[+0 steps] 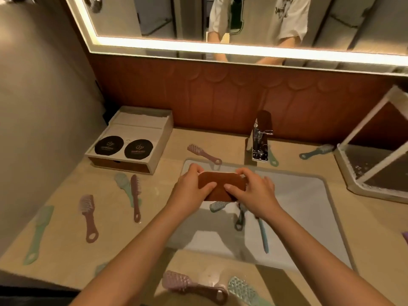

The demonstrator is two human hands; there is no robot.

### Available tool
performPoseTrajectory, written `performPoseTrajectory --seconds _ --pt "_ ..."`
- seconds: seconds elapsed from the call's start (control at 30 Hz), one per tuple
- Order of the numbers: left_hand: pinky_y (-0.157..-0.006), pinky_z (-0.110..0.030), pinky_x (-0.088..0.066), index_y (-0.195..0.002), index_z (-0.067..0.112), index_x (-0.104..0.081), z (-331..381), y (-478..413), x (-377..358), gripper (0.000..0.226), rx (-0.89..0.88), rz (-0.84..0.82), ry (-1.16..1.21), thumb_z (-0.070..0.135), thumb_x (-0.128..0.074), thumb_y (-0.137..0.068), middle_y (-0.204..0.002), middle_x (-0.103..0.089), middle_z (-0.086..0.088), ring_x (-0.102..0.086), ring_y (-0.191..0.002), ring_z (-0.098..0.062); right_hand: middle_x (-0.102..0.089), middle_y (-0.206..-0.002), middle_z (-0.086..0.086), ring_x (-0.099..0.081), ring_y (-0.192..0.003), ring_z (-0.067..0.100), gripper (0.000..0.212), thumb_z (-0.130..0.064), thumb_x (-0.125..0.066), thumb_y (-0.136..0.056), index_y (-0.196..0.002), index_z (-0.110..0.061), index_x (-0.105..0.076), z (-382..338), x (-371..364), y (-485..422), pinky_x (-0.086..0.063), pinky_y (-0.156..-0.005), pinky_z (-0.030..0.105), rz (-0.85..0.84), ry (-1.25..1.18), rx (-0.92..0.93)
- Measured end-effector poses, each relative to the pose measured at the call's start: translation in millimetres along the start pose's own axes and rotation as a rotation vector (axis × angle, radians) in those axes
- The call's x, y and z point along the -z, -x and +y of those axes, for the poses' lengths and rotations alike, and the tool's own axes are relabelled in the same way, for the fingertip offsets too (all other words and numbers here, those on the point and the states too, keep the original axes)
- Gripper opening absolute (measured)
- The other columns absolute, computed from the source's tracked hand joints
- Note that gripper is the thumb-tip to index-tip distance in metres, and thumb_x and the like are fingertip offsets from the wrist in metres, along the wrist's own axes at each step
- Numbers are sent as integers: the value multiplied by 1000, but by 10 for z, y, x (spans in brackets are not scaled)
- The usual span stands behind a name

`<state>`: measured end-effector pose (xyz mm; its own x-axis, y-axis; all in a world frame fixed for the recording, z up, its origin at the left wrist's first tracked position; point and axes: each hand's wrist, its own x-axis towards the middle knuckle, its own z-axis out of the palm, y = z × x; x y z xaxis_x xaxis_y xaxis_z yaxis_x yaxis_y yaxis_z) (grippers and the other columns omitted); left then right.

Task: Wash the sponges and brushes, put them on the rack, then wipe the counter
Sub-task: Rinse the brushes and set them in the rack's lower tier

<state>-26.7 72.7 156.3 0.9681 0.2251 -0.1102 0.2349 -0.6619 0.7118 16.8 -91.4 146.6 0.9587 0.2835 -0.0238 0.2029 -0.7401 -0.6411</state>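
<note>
Brown sponge, held flat above the near-left part of the sink, its long axis running left to right across the view – that is, straight from one hand to the other. The left hand grips the left short end and the right hand the right short end. Each thumb lies on the top face pointing inward, so that the two thumb tips come close together near the middle, while the other fingers curl over the far edge, so both hands are closed on the sponge and neither has anything else. The faucet stands beyond the sponge and a little to its right, making the right hand the nearer one to it (whether water is running cannot be told, as no stream shows). Judged from this, the washing step is in hand, and bringing the sponge under the spout would mean carrying it away from the body and rightward. Below the hands, several brushes lie in the basin. Others lie scattered on the counter, among them a pink brush at the far-left rim of the sink and a mauve brush well to the left. The rack stands at the far right – again on the right hand's side – and a shallow tray sits at the back left.
</note>
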Motion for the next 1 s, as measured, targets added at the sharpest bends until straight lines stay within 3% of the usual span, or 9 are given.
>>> performPoseTrajectory --seconds 0.13,0.23,0.37,0.43,0.57,0.67,0.77,0.9,1.0 --pt "-92 -45 -46 -103 33 -42 312 -30 -171 31 -72 -37 -125 45 -62 -82 -94 -58 9 -60 -95 -19 -55 -117 -10 -47 -116 15 25 -51 -62 -80 -99 -39 -50 328 299 21 -22 -108 52 -26 52 -31" --pt "-93 -46 -47 -98 36 -44 560 -51 -307 29 -121 -56 -130 48 -63 -80 -91 -61 13 -61 -92 -16 -60 -109 -14 -53 -109 12 27 -48 -64 -80 -100 -34 -55 551 554 46 -32 -104 50 -48 -36 -27" --pt "-80 -43 -55 -99 33 -47 976 -80 -488 27 -154 -112 -58 47 -62 -81 -96 -64 7 -63 -88 -15 -59 -94 -15 -58 -87 6 22 -36 -66 -83 -101 -29 -55 777 1007 114 -54 -78 30 -48 -257 -9" --pt "-75 -41 -58 -98 29 -49 1202 -96 -577 27 -157 -107 9 47 -61 -83 -93 -65 6 -64 -85 -13 -55 -94 -18 -55 -85 2 18 -34 -61 -88 -104 -32 -52 874 1244 138 -50 -68 17 10 -288 31" --pt "-76 -36 -58 -100 22 -54 1647 -81 -780 25 -153 -62 265 40 -61 -84 -93 -68 -3 -66 -86 -15 -52 -97 -24 -53 -90 -10 19 -28 -54 -93 -108 -38 -49 1046 1649 186 -47 -71 11 149 -408 81" --pt "-65 -27 -51 -104 12 -56 1997 -69 -965 27 -104 -42 509 32 -62 -87 -89 -68 -9 -65 -78 -15 -54 -100 -21 -52 -80 -26 26 -20 -57 -91 -115 -28 -51 1196 1950 250 -46 -63 1 215 -573 67" --pt "-61 -23 -48 -100 18 -57 2281 -71 -1148 21 -68 -58 634 33 -62 -86 -81 -65 2 -61 -70 -8 -55 -103 -20 -55 -81 -21 33 -21 -61 -88 -118 -30 -50 1355 2226 303 -44 -61 -1 206 -621 62" --pt "-78 -25 -54 -121 29 -46 2648 -65 -1379 45 -147 -181 679 27 -68 -82 -108 -61 8 -65 -92 -5 -57 -110 -15 -57 -99 -4 37 -18 -60 -89 -124 -26 -51 1593 2544 311 -51 -82 13 388 -654 51" --pt "-68 -13 -53 -124 27 -44 2941 -34 -1561 49 -278 -166 651 16 -67 -83 -114 -57 6 -65 -81 8 -55 -105 -22 -56 -94 -7 37 -19 -58 -90 -126 -26 -50 1734 2774 318 -49 -72 3 503 -751 10"
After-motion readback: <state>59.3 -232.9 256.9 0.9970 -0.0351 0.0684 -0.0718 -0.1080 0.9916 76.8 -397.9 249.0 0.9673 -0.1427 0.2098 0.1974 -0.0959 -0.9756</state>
